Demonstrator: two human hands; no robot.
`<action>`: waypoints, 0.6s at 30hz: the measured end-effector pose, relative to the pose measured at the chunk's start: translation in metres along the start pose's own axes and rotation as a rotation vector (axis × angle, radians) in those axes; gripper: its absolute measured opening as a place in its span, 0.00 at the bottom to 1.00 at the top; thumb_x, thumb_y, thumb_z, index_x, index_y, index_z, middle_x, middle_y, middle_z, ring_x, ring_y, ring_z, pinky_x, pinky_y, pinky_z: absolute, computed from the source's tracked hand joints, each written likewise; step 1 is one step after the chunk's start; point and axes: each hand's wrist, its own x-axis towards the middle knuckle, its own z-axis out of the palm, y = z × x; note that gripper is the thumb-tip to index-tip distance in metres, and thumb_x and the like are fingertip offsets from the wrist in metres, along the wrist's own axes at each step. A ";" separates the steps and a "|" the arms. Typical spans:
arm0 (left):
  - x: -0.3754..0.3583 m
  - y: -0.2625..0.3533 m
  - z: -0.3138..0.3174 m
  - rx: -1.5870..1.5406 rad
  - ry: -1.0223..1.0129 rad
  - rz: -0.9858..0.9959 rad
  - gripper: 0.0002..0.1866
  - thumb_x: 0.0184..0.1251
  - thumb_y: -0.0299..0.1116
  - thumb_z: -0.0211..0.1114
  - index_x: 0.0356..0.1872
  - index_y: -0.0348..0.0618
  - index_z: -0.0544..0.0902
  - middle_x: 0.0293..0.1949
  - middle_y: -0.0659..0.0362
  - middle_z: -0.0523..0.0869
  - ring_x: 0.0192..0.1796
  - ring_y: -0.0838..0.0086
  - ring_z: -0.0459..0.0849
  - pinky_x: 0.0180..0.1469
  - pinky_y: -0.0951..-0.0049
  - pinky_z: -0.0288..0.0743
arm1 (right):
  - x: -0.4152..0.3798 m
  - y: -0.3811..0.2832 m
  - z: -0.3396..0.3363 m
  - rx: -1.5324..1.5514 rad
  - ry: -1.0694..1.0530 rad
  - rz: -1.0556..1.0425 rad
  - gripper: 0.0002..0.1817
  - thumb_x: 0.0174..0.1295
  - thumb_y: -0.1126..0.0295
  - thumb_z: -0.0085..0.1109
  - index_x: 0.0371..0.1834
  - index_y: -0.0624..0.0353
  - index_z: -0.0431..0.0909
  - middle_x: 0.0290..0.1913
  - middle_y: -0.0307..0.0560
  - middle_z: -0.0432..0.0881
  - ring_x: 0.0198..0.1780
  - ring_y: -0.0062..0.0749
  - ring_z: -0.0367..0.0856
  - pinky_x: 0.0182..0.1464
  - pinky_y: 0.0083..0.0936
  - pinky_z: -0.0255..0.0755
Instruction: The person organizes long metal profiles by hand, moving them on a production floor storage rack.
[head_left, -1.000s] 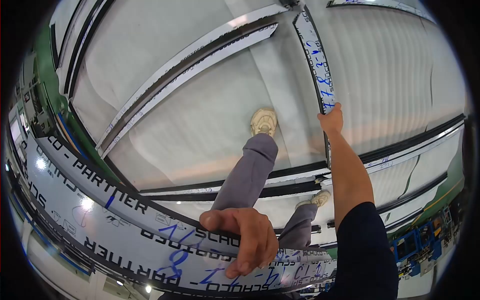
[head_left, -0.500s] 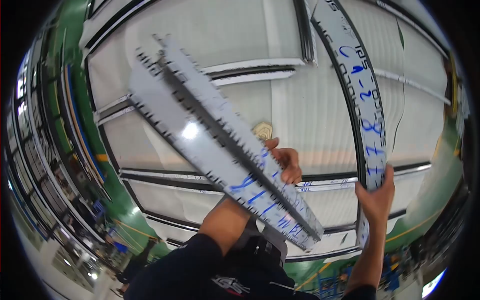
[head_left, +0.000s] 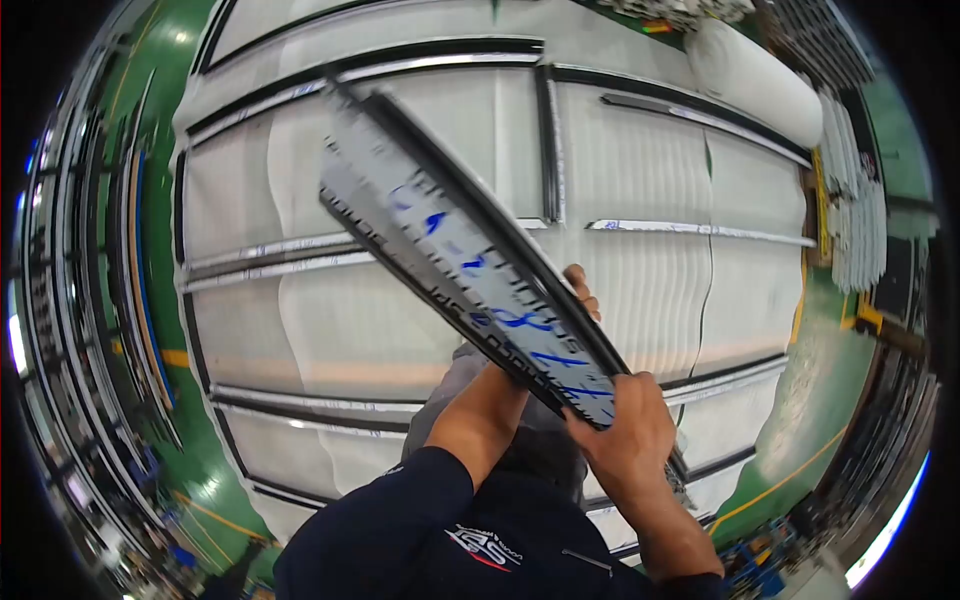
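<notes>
A long aluminium profile point(head_left: 470, 270), in printed white film with blue handwriting, slants across the middle in front of me. My right hand point(head_left: 630, 425) is closed around its lower end, thumb on the near edge. My left forearm passes beneath it, and the fingers of my left hand point(head_left: 583, 290) curl up at its far edge; the palm is hidden. Dark edges of a second profile point(head_left: 350, 95) show along and behind the first. Where one piece ends and the other begins is hard to see.
Beneath lies a wide surface covered in white sheeting point(head_left: 390, 140), with several dark and silver profiles point(head_left: 680, 228) laid across it. A white roll point(head_left: 755, 85) rests at the back right. Racks of long profiles point(head_left: 70, 300) stand left, beyond the green floor point(head_left: 215, 480).
My right hand has swung its profile in from the right, against the one in my left hand. The view has shifted, showing more of the far right side.
</notes>
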 end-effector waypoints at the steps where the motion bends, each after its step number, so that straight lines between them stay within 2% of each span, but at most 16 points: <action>1: 0.003 0.008 0.003 0.006 -0.057 -0.017 0.33 0.80 0.60 0.46 0.57 0.38 0.81 0.43 0.52 0.84 0.48 0.62 0.80 0.61 0.60 0.71 | 0.002 -0.004 0.000 0.002 0.018 0.035 0.26 0.41 0.64 0.79 0.41 0.57 0.75 0.36 0.49 0.73 0.38 0.49 0.77 0.37 0.43 0.72; 2: 0.006 0.014 0.012 0.013 -0.114 -0.033 0.34 0.80 0.60 0.43 0.59 0.38 0.81 0.45 0.50 0.86 0.51 0.59 0.81 0.64 0.57 0.71 | 0.004 -0.010 0.002 -0.003 -0.022 -0.042 0.26 0.40 0.64 0.80 0.41 0.57 0.75 0.36 0.50 0.73 0.39 0.50 0.77 0.38 0.43 0.72; 3: 0.009 0.018 0.020 0.075 0.031 0.003 0.33 0.80 0.59 0.42 0.56 0.38 0.81 0.38 0.54 0.83 0.50 0.58 0.81 0.61 0.58 0.72 | 0.012 -0.007 0.000 -0.009 -0.062 -0.119 0.27 0.39 0.65 0.82 0.41 0.57 0.75 0.37 0.52 0.73 0.39 0.51 0.77 0.39 0.43 0.72; 4: 0.023 0.022 0.032 0.141 0.166 -0.005 0.31 0.80 0.60 0.44 0.53 0.41 0.82 0.37 0.57 0.85 0.47 0.63 0.79 0.59 0.60 0.70 | 0.027 -0.002 -0.003 0.014 -0.044 -0.055 0.27 0.39 0.65 0.82 0.41 0.57 0.75 0.37 0.52 0.73 0.39 0.51 0.77 0.39 0.43 0.72; 5: 0.042 0.026 0.036 0.223 0.268 0.019 0.30 0.79 0.61 0.45 0.50 0.44 0.82 0.35 0.61 0.86 0.44 0.68 0.77 0.56 0.63 0.69 | 0.046 0.012 -0.006 -0.002 -0.074 -0.122 0.21 0.44 0.67 0.75 0.39 0.56 0.74 0.36 0.51 0.73 0.39 0.49 0.76 0.39 0.42 0.71; 7: 0.062 0.046 0.017 0.186 -0.012 -0.096 0.30 0.78 0.63 0.46 0.46 0.46 0.83 0.40 0.60 0.89 0.52 0.65 0.83 0.58 0.63 0.70 | 0.067 0.027 -0.005 -0.037 -0.133 -0.258 0.09 0.53 0.69 0.63 0.35 0.54 0.73 0.36 0.49 0.72 0.38 0.47 0.74 0.41 0.39 0.69; 8: 0.065 0.048 0.010 0.173 -0.055 -0.121 0.30 0.77 0.63 0.46 0.46 0.46 0.84 0.41 0.60 0.89 0.53 0.64 0.83 0.58 0.63 0.71 | 0.076 0.031 -0.005 -0.049 -0.078 -0.291 0.05 0.55 0.69 0.56 0.33 0.53 0.72 0.34 0.47 0.71 0.36 0.43 0.74 0.37 0.37 0.69; 9: 0.068 0.052 0.002 0.160 -0.098 -0.146 0.31 0.76 0.63 0.47 0.46 0.46 0.84 0.42 0.60 0.89 0.54 0.64 0.83 0.59 0.63 0.72 | 0.084 0.037 -0.007 -0.039 -0.063 -0.279 0.05 0.55 0.69 0.56 0.33 0.53 0.72 0.34 0.47 0.71 0.36 0.43 0.74 0.37 0.37 0.69; 11: 0.094 0.052 0.003 0.173 -0.145 -0.175 0.32 0.76 0.64 0.47 0.50 0.46 0.86 0.43 0.60 0.91 0.55 0.63 0.85 0.59 0.63 0.74 | 0.099 0.047 -0.021 -0.073 -0.167 -0.443 0.06 0.54 0.68 0.58 0.32 0.53 0.72 0.32 0.46 0.71 0.34 0.39 0.74 0.34 0.36 0.68; 12: 0.106 0.051 0.002 0.183 -0.229 -0.171 0.34 0.76 0.64 0.44 0.48 0.43 0.85 0.42 0.56 0.90 0.54 0.59 0.86 0.56 0.62 0.75 | 0.108 0.051 -0.027 -0.028 -0.169 -0.502 0.07 0.53 0.67 0.59 0.32 0.53 0.72 0.29 0.45 0.71 0.30 0.36 0.74 0.29 0.33 0.69; 13: 0.119 0.052 0.003 0.194 -0.314 -0.168 0.35 0.77 0.64 0.42 0.46 0.40 0.85 0.41 0.52 0.90 0.53 0.55 0.88 0.54 0.60 0.76 | 0.117 0.054 -0.033 -0.025 -0.172 -0.497 0.07 0.53 0.67 0.59 0.32 0.53 0.72 0.29 0.45 0.71 0.30 0.36 0.74 0.29 0.33 0.69; 14: 0.135 0.056 0.001 0.198 -0.383 -0.201 0.36 0.76 0.65 0.43 0.46 0.41 0.86 0.39 0.52 0.91 0.52 0.54 0.89 0.55 0.61 0.77 | 0.126 0.056 -0.038 0.003 -0.207 -0.568 0.08 0.53 0.67 0.60 0.31 0.54 0.72 0.27 0.44 0.71 0.27 0.34 0.74 0.26 0.30 0.67; 16: 0.163 0.067 0.003 0.202 -0.471 -0.264 0.38 0.74 0.67 0.45 0.48 0.40 0.86 0.38 0.51 0.92 0.49 0.55 0.91 0.55 0.63 0.77 | 0.154 0.063 -0.050 0.111 -0.337 -0.686 0.09 0.54 0.67 0.60 0.32 0.56 0.72 0.24 0.45 0.71 0.22 0.33 0.74 0.20 0.27 0.67; 17: 0.176 0.073 0.003 0.197 -0.519 -0.303 0.38 0.74 0.68 0.45 0.49 0.40 0.87 0.37 0.51 0.92 0.49 0.56 0.91 0.55 0.63 0.78 | 0.171 0.066 -0.058 0.120 -0.349 -0.677 0.09 0.54 0.67 0.60 0.32 0.56 0.72 0.24 0.45 0.71 0.22 0.33 0.74 0.20 0.27 0.67; 18: 0.187 0.075 0.002 0.173 -0.561 -0.316 0.40 0.73 0.70 0.46 0.50 0.40 0.87 0.39 0.50 0.93 0.47 0.57 0.92 0.54 0.64 0.78 | 0.187 0.069 -0.067 0.233 -0.463 -0.683 0.09 0.56 0.67 0.60 0.32 0.58 0.72 0.24 0.47 0.72 0.21 0.35 0.75 0.20 0.29 0.69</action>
